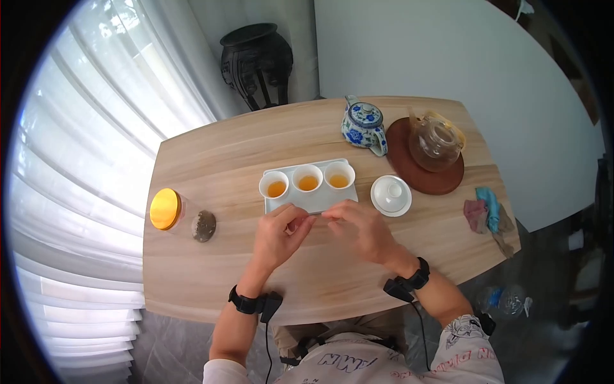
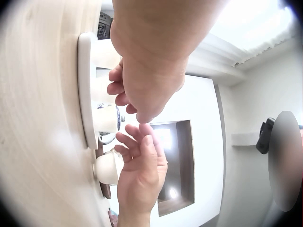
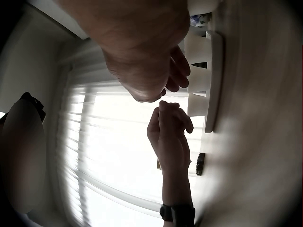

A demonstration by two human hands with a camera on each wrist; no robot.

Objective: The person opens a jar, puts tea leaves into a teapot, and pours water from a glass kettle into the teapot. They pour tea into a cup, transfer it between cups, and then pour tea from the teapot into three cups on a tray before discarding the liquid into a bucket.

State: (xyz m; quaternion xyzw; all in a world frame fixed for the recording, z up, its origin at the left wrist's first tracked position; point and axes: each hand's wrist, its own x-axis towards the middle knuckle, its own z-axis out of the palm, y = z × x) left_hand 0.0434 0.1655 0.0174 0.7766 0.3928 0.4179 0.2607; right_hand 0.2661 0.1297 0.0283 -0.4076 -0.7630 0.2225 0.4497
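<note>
Three white cups, the left cup [image 1: 274, 185], middle cup [image 1: 307, 178] and right cup [image 1: 339, 175], hold amber tea on a white tray [image 1: 313, 203]. Just in front of the tray, my left hand [image 1: 276, 235] has its fingers loosely bent, with nothing visible in them. My right hand [image 1: 368, 233] faces it, its fingers relaxed and slightly bent. A small gap parts the fingertips in the head view. Right of the tray stands a white lidded tea bowl [image 1: 391, 195], near the right hand.
A blue-and-white teapot [image 1: 363, 125] stands behind the tray. To its right, a glass teapot [image 1: 435, 144] sits on a round brown board [image 1: 401, 163]. A yellow-lidded jar [image 1: 165, 208] and a dark oval object [image 1: 204, 226] are at left, crumpled cloths [image 1: 489, 211] at right.
</note>
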